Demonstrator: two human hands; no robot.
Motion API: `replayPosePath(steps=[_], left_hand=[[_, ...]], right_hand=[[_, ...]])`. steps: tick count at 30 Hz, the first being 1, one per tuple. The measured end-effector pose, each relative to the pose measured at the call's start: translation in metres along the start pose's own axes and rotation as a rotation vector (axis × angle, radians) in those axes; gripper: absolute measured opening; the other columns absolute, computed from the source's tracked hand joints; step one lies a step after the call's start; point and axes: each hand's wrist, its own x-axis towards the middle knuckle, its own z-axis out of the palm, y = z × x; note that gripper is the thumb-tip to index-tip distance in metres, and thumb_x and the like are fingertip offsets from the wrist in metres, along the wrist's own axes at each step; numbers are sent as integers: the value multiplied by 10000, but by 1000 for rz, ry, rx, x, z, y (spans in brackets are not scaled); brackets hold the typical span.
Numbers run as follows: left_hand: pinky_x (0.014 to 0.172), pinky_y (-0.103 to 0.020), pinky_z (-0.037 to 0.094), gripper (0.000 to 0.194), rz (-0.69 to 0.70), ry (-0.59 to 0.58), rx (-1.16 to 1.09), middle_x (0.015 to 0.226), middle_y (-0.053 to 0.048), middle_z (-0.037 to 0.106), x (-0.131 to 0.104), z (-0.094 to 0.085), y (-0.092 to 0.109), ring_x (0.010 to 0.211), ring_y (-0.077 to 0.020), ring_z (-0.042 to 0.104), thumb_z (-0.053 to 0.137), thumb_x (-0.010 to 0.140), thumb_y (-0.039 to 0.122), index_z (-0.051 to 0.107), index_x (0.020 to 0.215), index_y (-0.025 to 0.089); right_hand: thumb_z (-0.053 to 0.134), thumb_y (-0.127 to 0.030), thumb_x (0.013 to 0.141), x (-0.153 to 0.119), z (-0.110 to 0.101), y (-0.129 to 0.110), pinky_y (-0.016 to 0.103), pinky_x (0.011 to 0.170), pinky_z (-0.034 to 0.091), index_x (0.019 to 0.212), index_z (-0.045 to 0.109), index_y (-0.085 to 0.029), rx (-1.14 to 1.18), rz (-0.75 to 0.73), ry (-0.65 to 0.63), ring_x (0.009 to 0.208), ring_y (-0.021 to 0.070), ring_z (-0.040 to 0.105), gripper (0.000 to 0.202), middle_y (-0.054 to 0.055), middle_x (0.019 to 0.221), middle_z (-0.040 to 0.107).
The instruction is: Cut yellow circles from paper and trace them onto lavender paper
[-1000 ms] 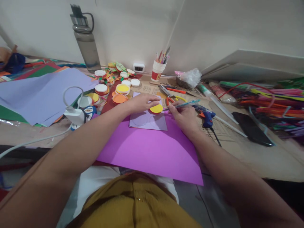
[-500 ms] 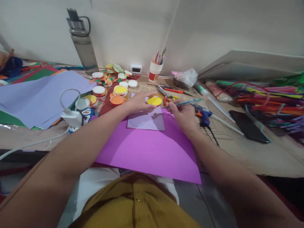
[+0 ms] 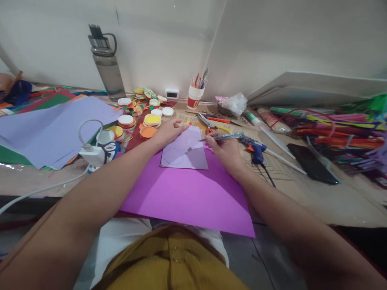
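Note:
Near the top of a light purple square sheet [image 3: 193,155], my left hand [image 3: 171,132] holds a yellow disc with a red rim [image 3: 185,123], mostly covered by the fingers. A faint round outline shows on the square's lower left. My right hand [image 3: 225,150] grips a teal pen [image 3: 228,136], whose tip points left over the square's right side. The square lies on a larger bright purple sheet [image 3: 187,197].
White, yellow and orange round lids [image 3: 148,132] sit at the left, before a water bottle [image 3: 109,74]. Scissors [image 3: 207,123], a blue glue gun [image 3: 257,152] and a black phone [image 3: 313,163] lie at the right. A cup [image 3: 195,96] holds pencils.
My left hand has moved left with the yellow disc, which is now tilted and mostly hidden, uncovering more of the light purple square. My right hand still holds the pen, slightly lower.

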Motion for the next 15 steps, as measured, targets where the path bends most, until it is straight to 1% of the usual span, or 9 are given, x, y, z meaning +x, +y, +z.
replayPosePath(steps=[2,4,6,8,10,12,15], left_hand=[[782,-344,515,720,9,3,-9,1067,-139,712,-1,0,0,908,-228,666,565,818,590,497,1366,127],[838,-341,506,712,42,22,-18,1182,-157,676,-2,0,2,1011,-236,651,595,804,571,505,1357,131],[915,-331,480,685,87,61,-13,1309,-160,609,-3,1,5,1129,-235,610,637,786,528,520,1340,143],[974,-326,450,657,123,100,31,1374,-147,563,-3,2,7,1200,-230,571,665,775,475,525,1332,155],[1001,-333,434,639,132,141,120,1379,-132,561,-3,2,7,1221,-231,555,684,762,428,529,1324,165],[1016,-346,423,624,134,182,214,1363,-124,574,-3,2,6,1230,-237,546,688,758,414,538,1313,172],[1040,-353,402,594,123,238,292,1350,-121,579,-2,-1,1,1235,-238,537,659,783,426,540,1306,170]], right_hand=[[564,-370,871,2,-1,-3,303,636,472,822,645,-192,-8,-26,-13,651,162,601,202,30,738,665],[567,-365,873,6,-3,-5,304,634,477,816,639,-196,23,-35,-3,649,162,606,193,28,731,666],[572,-363,873,14,-6,-7,304,617,480,815,628,-204,70,-15,36,632,164,607,178,24,709,661],[579,-365,869,25,-7,-8,303,600,482,828,618,-209,100,2,85,622,168,611,166,22,691,657],[581,-367,866,37,-6,-10,303,604,487,838,616,-208,106,-6,127,639,171,623,165,26,702,663],[573,-363,867,47,-1,-11,300,621,496,831,610,-205,124,-28,155,653,168,631,167,30,718,669],[555,-371,873,51,11,-9,291,621,495,829,602,-199,165,-31,148,634,160,626,184,26,699,661]])
